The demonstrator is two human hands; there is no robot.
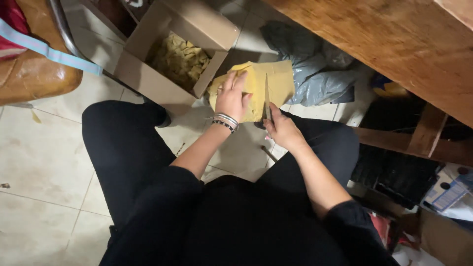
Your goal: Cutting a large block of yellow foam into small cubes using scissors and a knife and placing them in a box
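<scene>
A yellow sheet of paper or thin card (276, 81) is held out in front of my knees, over the tiled floor. My left hand (231, 96), with bracelets at the wrist, grips the sheet from its left side, fingers spread over it. My right hand (282, 129) holds scissors (266, 101) whose blade runs up into the middle of the sheet. Just to the left stands an open cardboard box (148, 81) holding several yellow cut pieces (180, 59).
A wooden table (394, 44) slants across the upper right, with a grey plastic bag (320, 69) beneath it. A brown chair seat (34, 74) with a striped strap is at the upper left. Boxes and clutter (446, 194) lie at the right.
</scene>
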